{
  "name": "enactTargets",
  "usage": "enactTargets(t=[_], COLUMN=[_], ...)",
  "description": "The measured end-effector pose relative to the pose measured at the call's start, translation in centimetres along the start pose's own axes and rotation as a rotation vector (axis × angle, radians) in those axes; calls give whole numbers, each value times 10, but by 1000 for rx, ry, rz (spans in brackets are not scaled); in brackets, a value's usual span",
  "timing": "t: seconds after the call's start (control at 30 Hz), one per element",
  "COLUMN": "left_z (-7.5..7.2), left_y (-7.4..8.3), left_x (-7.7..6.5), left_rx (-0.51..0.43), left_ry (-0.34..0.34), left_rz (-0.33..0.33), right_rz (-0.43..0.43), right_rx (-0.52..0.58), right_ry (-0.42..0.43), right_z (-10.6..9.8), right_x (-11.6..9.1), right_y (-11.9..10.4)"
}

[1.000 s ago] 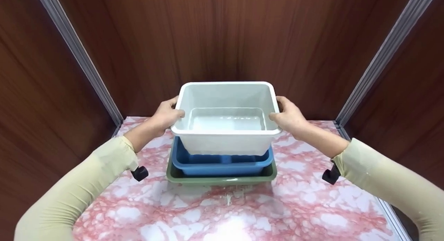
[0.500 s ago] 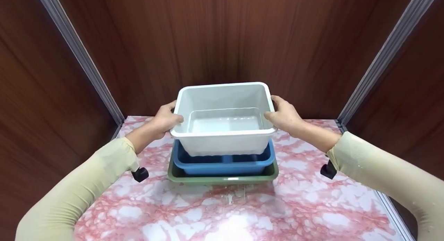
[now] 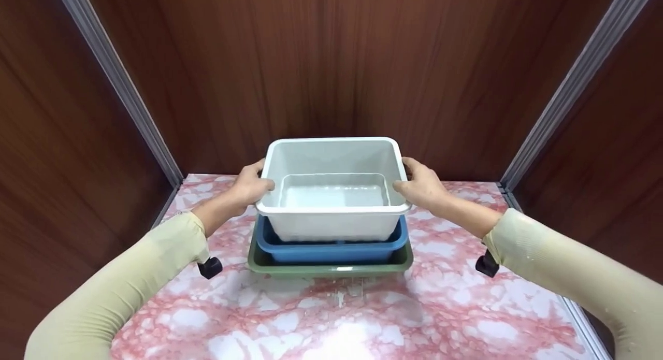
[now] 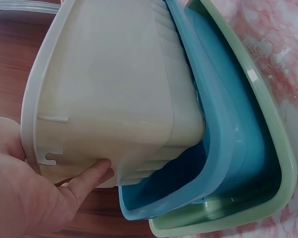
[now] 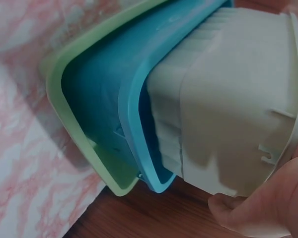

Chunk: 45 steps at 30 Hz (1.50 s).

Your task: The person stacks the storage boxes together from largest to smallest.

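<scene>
A white rectangular plastic basin (image 3: 334, 225) is held level between both hands, its lower part dipping into a blue basin (image 3: 331, 254). That blue basin sits inside a green basin (image 3: 331, 270) on the table. My left hand (image 3: 250, 186) grips the white basin's left end, thumb over the rim and fingers against the outer wall. On the opposite end my right hand (image 3: 423, 185) holds it the same way. Both wrist views show the white basin's wall (image 4: 109, 89) slanting down into the blue one. Its underside is hidden in the head view.
The table (image 3: 207, 318) has a pink and white marbled top. Brown wood-grain panels (image 3: 331, 59) stand behind and on both sides, with grey metal posts (image 3: 124, 85) at the corners. A black wrist device (image 3: 210, 268) hangs beneath the left sleeve.
The white basin tilted slightly and shifted left, then levelled and came lower, deeper into the blue basin. Both hands moved down with it, keeping their grip. The blue and green basins stayed in place.
</scene>
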<state>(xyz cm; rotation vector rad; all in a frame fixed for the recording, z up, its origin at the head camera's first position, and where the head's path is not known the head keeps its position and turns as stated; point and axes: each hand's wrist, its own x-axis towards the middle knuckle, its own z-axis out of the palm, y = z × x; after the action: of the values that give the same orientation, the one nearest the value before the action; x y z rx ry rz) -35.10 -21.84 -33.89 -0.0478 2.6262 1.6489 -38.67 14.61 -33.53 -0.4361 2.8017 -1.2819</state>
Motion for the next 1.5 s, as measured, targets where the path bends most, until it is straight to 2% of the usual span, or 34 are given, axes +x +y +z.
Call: enactTargets(t=[0.27, 0.53, 0.97, 1.17, 1.5], left_z=[5, 3, 6, 10, 11], left_y=[-6, -17, -26, -30, -34], left_x=[3, 4, 8, 10, 13], left_rx=[20, 82, 113, 130, 157], left_ry=[-5, -1, 16, -9, -20], left_rz=[57, 76, 61, 60, 45], right_rz=[0, 4, -4, 8, 24], right_rx=[-12, -45, -32, -45, -95], right_ry=[3, 11, 10, 23, -5], right_z=[5, 11, 24, 26, 28], right_x=[-2, 1, 6, 6, 8], right_y=[10, 14, 25, 32, 36])
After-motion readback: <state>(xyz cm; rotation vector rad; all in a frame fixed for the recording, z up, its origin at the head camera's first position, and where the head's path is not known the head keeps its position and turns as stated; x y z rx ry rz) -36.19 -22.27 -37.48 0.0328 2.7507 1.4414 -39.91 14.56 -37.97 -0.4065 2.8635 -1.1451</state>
